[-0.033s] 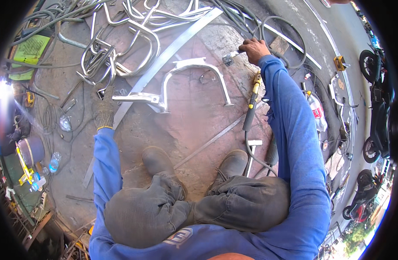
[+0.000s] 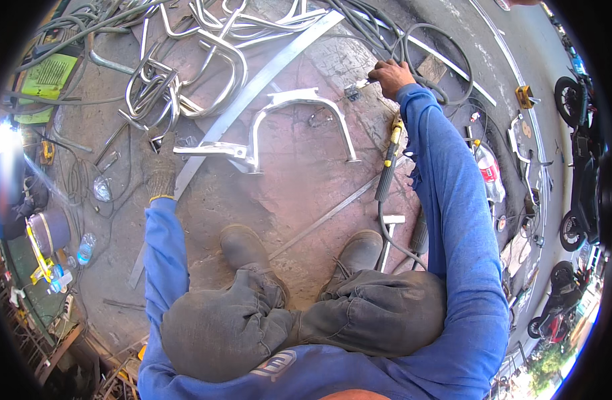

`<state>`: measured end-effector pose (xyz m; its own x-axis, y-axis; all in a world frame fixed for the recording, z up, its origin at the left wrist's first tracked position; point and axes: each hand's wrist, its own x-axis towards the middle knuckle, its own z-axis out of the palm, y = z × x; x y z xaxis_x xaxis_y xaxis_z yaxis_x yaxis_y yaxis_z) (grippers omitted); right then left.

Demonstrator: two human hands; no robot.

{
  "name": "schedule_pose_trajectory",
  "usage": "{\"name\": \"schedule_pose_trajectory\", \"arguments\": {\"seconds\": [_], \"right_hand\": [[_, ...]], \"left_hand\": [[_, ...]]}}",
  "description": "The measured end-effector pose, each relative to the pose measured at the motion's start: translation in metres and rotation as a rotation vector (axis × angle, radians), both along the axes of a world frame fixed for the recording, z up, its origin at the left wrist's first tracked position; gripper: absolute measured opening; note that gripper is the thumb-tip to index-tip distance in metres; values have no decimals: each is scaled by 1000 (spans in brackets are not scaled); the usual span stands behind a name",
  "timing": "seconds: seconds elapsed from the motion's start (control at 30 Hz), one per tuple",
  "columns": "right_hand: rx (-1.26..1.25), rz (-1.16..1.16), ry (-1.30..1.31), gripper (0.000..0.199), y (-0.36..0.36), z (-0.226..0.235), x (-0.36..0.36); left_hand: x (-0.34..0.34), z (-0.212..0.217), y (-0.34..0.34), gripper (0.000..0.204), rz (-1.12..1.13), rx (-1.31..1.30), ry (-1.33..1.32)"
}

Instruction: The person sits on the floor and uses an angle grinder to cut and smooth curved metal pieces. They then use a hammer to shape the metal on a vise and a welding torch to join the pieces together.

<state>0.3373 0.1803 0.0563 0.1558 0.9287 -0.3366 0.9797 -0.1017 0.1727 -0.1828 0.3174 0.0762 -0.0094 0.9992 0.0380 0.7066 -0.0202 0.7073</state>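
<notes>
My left hand point(image 2: 161, 167) wears a dull work glove and is closed at the left end of a shiny metal stand. A bit of metal shows between its fingers, but what it grips I cannot make out. The arched stand point(image 2: 258, 127) has two legs with small feet and a flat side arm reaching toward the glove. Beyond the stand's right leg, my bare right hand point(image 2: 390, 79) is closed around the pale handle of a small tool point(image 2: 352, 92) with a dark, blocky head. The tool's head is held low over the ground, apart from the stand.
Bent shiny tubes point(image 2: 216, 60) pile up at the far left, beside a long flat bar point(image 2: 256, 83). A welding electrode holder point(image 2: 388, 163) with its cable and a hammer point(image 2: 391, 220) lie right. A plastic bottle point(image 2: 489, 170) and motorcycles point(image 2: 582, 167) are farther right. Bright sparks glare at left.
</notes>
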Motion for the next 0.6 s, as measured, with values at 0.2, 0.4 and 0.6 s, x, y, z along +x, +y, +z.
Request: {"name": "schedule_pose_trajectory", "arguments": {"seconds": [0.2,0.4,0.6], "right_hand": [[162,-181,112,56,-9,-8,-16],[762,-274,634,36,-48,34,-34],[1005,-137,1341,26,-106,153,-85]], "left_hand": [[-8,-8,-1,57,-30,27,-125],[3,-4,-8,49,51,-199,-294],[1,-4,-14,44,148,-335,-336]]}}
